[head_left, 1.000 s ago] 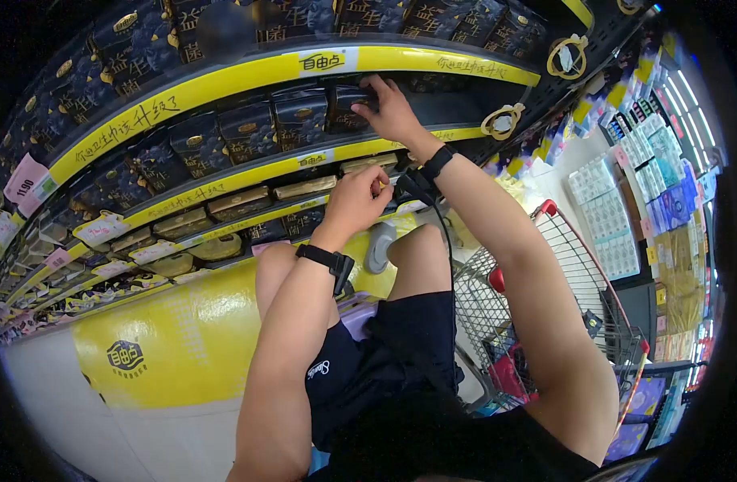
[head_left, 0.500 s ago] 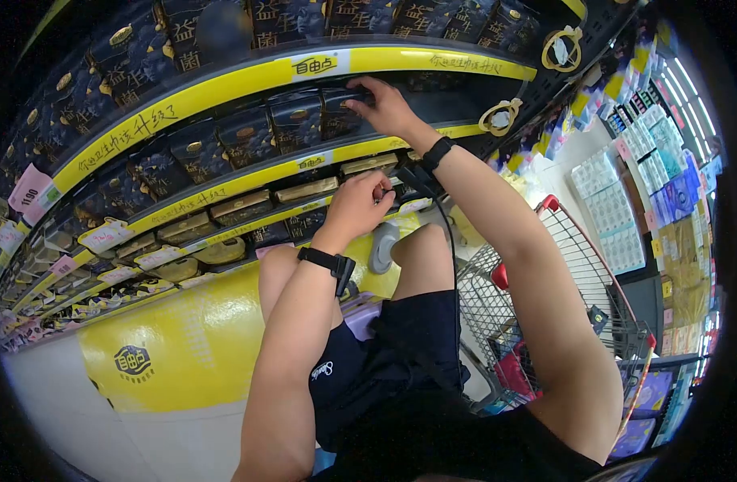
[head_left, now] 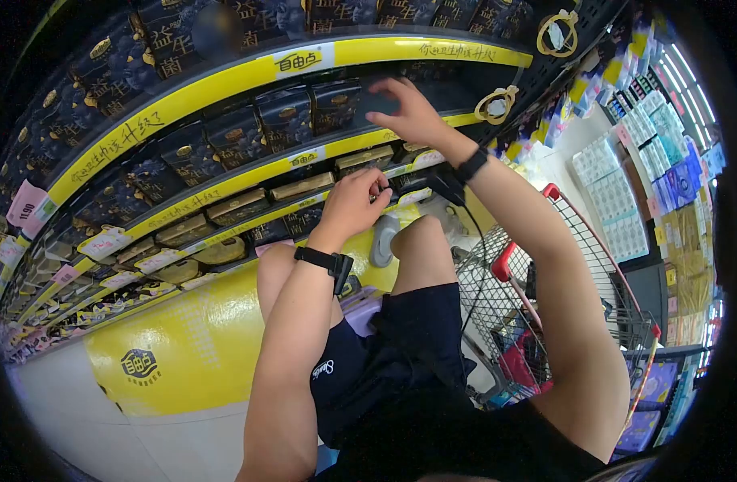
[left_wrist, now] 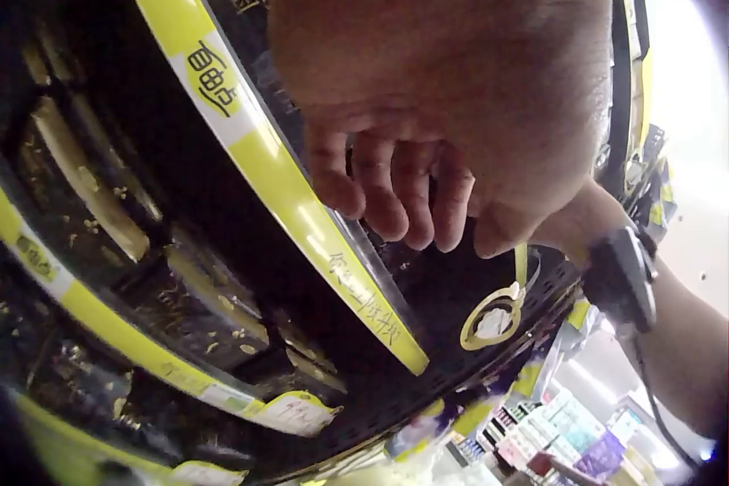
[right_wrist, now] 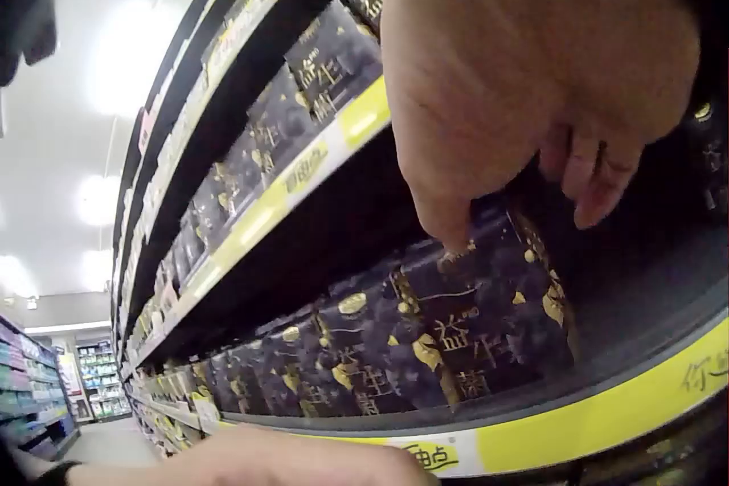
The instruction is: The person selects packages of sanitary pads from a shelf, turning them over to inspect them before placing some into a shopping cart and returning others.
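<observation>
I recorded one change at the shelf (head_left: 457, 98). The right hand (head_left: 409, 115), earlier at the top of the end pack (head_left: 335, 106), had drawn off to its right. The head view showed a narrow gap; in the right wrist view the thumb overlapped the pack's upper corner, so I could not rule out light contact. I judged that the pack was standing unsupported and that any further handling would have called for a fresh grip.

The pack stood upright at the right end of its row, beneath the wide yellow strip (head_left: 384, 50). The right hand's fingers and thumb were spread apart. The left hand (head_left: 354, 209), with loosely bent fingers, was near the lower shelf, and I saw nothing in it.

Count: two hands; two black wristbands (head_left: 324, 259) (head_left: 471, 164), one per wrist; two ring-shaped tags (head_left: 556, 34) (head_left: 498, 106); one shopping cart (head_left: 505, 263). I counted five dark packs at the near end of the row, the end pack included; those farther left ran together and could not be counted.
</observation>
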`<state>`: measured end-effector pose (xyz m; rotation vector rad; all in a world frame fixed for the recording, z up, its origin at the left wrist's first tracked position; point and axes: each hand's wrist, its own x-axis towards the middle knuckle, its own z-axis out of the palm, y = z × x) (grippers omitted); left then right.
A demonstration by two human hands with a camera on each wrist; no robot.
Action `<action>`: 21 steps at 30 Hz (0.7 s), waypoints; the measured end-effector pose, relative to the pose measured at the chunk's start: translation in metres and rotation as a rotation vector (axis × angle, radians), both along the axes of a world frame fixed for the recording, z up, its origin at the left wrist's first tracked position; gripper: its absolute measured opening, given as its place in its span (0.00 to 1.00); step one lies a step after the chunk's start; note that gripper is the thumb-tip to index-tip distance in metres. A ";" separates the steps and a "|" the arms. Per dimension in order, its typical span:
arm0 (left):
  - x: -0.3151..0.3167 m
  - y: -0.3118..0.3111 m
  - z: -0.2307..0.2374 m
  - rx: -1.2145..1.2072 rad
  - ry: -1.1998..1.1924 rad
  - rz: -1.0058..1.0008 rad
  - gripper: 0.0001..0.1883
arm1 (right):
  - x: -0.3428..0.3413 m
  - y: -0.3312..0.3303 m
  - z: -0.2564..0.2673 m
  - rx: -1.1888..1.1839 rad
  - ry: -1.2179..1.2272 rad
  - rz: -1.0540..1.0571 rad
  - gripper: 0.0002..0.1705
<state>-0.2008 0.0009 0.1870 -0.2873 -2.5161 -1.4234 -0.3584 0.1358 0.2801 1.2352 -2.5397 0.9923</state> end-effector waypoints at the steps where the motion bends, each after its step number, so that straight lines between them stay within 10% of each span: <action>1: 0.000 0.001 0.001 -0.006 0.015 0.000 0.10 | 0.009 0.013 0.004 0.017 -0.122 -0.007 0.27; 3: 0.001 0.002 0.007 0.005 -0.003 -0.018 0.10 | 0.026 0.048 0.012 -0.072 -0.773 0.036 0.20; 7: -0.001 0.009 0.010 -0.007 0.001 -0.060 0.10 | 0.066 0.133 0.051 0.067 -1.079 0.166 0.19; 15: -0.006 0.034 0.017 -0.041 -0.063 -0.197 0.09 | 0.077 0.417 -0.015 0.547 -1.160 -0.301 0.31; 17: -0.004 0.035 0.017 -0.056 -0.077 -0.212 0.10 | 0.100 0.524 -0.091 1.119 -0.824 -0.442 0.42; 21: -0.005 0.038 0.010 -0.086 -0.048 -0.219 0.12 | 0.218 0.497 -0.083 1.433 -0.807 -1.101 0.67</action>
